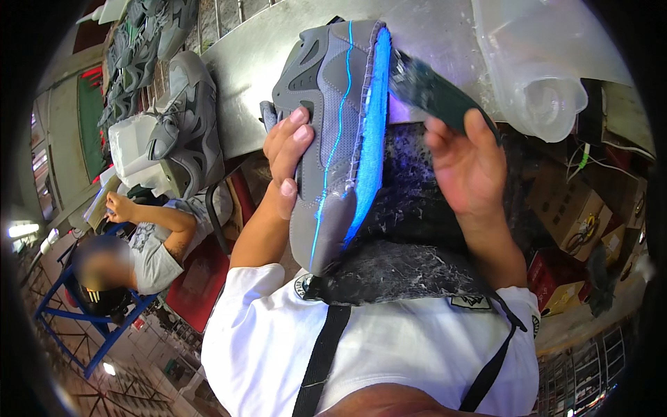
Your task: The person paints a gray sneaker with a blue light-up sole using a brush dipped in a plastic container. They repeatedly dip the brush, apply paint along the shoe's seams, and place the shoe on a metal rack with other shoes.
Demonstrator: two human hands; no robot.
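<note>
My left hand (286, 156) is wrapped round the side of a grey shoe upper (326, 111), which is tipped on its side with its bottom turned right. A thin bright blue line runs along its side, and its bottom face glows bright blue. Beside it, my right hand (472, 160) pinches one end of a dark flat tool like a brush (438, 94) between thumb and fingers. The tool's far end is blurred and lies close to the shoe's glowing bottom; whether they touch I cannot tell.
A metal worktop (250, 66) lies ahead. At left stand several grey shoes (191, 118) by a white container (132, 146). Cloudy plastic tubs (549, 90) sit at right, above cardboard boxes (573, 208). A seated co-worker (153, 236) is at left. A black apron (410, 271) covers my front.
</note>
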